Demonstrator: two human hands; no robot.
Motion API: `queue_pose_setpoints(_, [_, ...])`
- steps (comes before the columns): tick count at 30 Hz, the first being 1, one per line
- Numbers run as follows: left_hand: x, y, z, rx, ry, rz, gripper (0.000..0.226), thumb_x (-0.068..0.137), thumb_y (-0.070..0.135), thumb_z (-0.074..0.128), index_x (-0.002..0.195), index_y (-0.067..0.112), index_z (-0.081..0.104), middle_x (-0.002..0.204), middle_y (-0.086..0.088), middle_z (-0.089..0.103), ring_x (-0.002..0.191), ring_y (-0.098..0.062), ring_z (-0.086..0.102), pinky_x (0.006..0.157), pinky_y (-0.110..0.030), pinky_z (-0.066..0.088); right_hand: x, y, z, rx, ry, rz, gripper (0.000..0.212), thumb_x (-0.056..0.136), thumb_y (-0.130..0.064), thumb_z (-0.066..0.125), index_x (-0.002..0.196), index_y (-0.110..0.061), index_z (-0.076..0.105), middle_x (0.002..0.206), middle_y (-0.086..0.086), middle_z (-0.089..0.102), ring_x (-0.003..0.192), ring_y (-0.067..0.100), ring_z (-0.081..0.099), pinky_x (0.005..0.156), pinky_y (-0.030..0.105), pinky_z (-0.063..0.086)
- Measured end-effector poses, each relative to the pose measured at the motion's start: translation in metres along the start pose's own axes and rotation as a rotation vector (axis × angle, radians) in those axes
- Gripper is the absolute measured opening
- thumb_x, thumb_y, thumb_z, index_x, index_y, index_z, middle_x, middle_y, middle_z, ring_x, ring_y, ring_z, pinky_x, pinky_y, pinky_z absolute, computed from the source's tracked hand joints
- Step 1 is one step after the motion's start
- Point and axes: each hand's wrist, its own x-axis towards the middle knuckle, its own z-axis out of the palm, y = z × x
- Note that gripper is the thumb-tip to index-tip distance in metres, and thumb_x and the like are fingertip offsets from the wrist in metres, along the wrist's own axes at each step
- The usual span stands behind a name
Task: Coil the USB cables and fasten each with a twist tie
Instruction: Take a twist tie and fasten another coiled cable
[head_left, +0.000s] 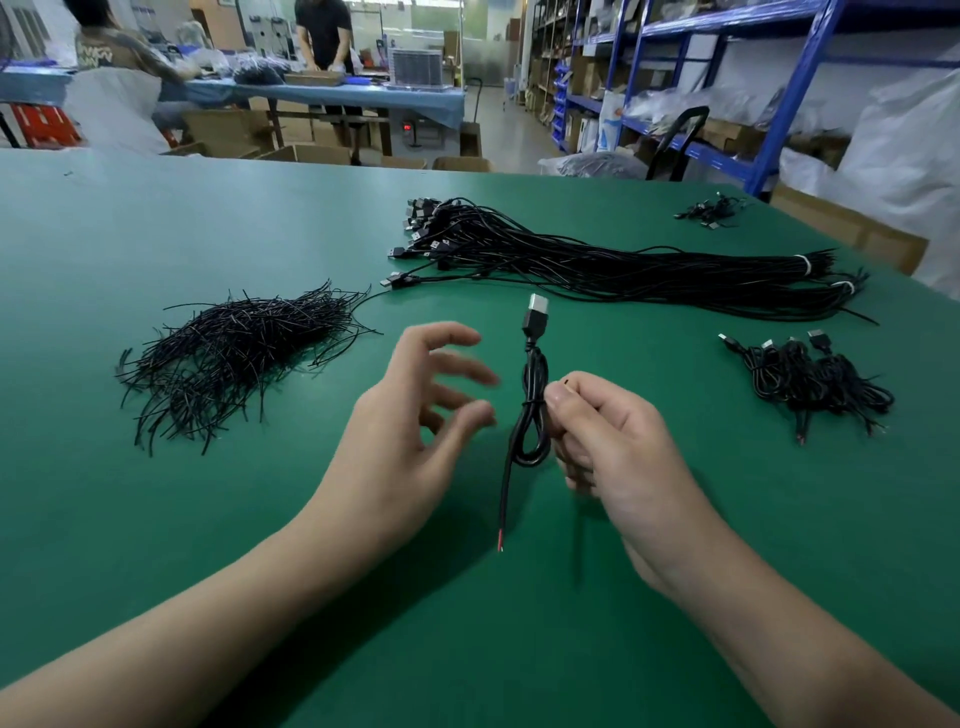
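- A wiry heap of thin black twist ties (234, 358) lies on the matte green table (156, 519)
- Left hand (415, 410): fingers spread, holding nothing
- Glossy black USB cable (532, 405), coiled into a narrow loop above the table, stands upright, metal plug up, bare tail down
- Right hand (613, 447) pinches its tied waist
- Coiled cables (810, 379) lie heaped

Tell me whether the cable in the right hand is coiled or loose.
Coiled: the cable hangs in loops, a twist tie cinching its middle.
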Motion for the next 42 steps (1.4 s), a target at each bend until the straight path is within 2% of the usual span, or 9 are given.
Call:
queue_pose_setpoints(3, [0.003,-0.002,-0.006,0.377,0.04,0.331,0.036,0.089,0.023,0.075,0.124,0.026,0.065,0.129,0.009,0.056,0.11,-0.007,0.06,0.087,-0.019,0.046,-0.001,-0.001,0.001,0.119,-0.064,0.12,0.03,0.103,-0.025,0.05,0.078,-0.009,0.05,0.052,-0.011,0.031,0.048,0.008,0.028,0.044,0.016,0.025])
queue_pose_setpoints(6, [0.004,0.0,-0.007,0.406,0.017,0.41,0.023,0.093,0.031,0.067,0.109,0.019,0.077,0.123,0.008,0.068,0.115,-0.013,0.062,0.096,-0.026,0.048,-0.002,-0.002,0.005,0.147,-0.112,0.117,0.029,0.104,-0.023,0.048,0.078,-0.012,0.047,0.054,-0.011,0.03,0.048,0.007,0.024,0.043,0.017,0.023])
queue_pose_setpoints(9, [0.001,0.007,-0.005,0.259,0.037,0.282,0.019,0.09,0.036,0.071,0.097,0.019,0.078,0.103,0.016,0.075,0.103,-0.003,0.068,0.092,-0.024,0.052,-0.003,-0.001,0.006,0.02,-0.095,-0.007,0.037,0.106,-0.027,0.047,0.078,-0.004,0.041,0.057,-0.012,0.03,0.051,0.008,0.024,0.048,0.021,0.023])
queue_pose_setpoints(13, [0.0,0.01,-0.001,0.005,-0.023,-0.03,0.017,0.091,0.031,0.07,0.076,0.025,0.069,0.074,0.014,0.07,0.071,-0.002,0.064,0.07,-0.013,0.045,-0.008,-0.003,0.007,-0.286,-0.015,-0.291,0.033,0.103,-0.033,0.046,0.074,-0.018,0.045,0.06,-0.009,0.034,0.056,0.006,0.029,0.051,0.024,0.026])
queue_pose_setpoints(20, [0.0,0.016,-0.003,-0.554,-0.298,-0.332,0.027,0.095,0.035,0.06,0.081,0.014,0.07,0.077,-0.006,0.071,0.075,-0.022,0.069,0.075,-0.034,0.05,-0.004,-0.005,-0.005,-0.664,0.043,-0.576,0.033,0.104,-0.025,0.048,0.075,-0.009,0.049,0.061,-0.006,0.041,0.058,0.016,0.042,0.054,0.034,0.036])
queue_pose_setpoints(26, [-0.002,0.014,0.004,-0.373,-0.128,-0.207,0.022,0.09,0.031,0.067,0.075,0.015,0.066,0.065,0.008,0.066,0.062,-0.008,0.06,0.064,-0.018,0.048,-0.007,-0.001,0.009,-0.311,-0.032,-0.212,0.045,0.104,-0.047,0.043,0.07,-0.016,0.041,0.06,-0.011,0.035,0.058,0.007,0.032,0.053,0.031,0.029])
queue_pose_setpoints(32, [-0.005,0.013,0.011,-0.39,-0.063,-0.208,0.017,0.092,0.029,0.064,0.1,0.014,0.064,0.071,0.0,0.07,0.064,-0.011,0.064,0.066,-0.024,0.053,-0.007,0.0,0.013,-0.232,0.045,-0.237,0.047,0.104,-0.044,0.044,0.073,-0.012,0.057,0.056,-0.009,0.049,0.055,0.009,0.039,0.053,0.031,0.036])
queue_pose_setpoints(37, [-0.006,0.008,0.007,0.185,0.098,0.139,0.047,0.086,0.018,0.079,0.127,0.024,0.056,0.115,0.01,0.061,0.104,-0.012,0.063,0.083,-0.021,0.049,-0.004,0.003,0.011,-0.141,0.049,-0.119,0.057,0.097,-0.057,0.044,0.076,-0.005,0.05,0.063,0.006,0.034,0.062,0.017,0.033,0.06,0.039,0.028])
queue_pose_setpoints(42, [0.0,0.006,-0.001,0.353,0.027,0.324,0.024,0.086,0.035,0.075,0.103,0.017,0.077,0.111,0.012,0.072,0.111,-0.011,0.066,0.096,-0.037,0.05,-0.004,-0.001,0.012,-0.138,-0.002,-0.093,0.049,0.098,-0.054,0.045,0.083,-0.013,0.065,0.07,0.018,0.055,0.068,0.015,0.047,0.066,0.051,0.044])
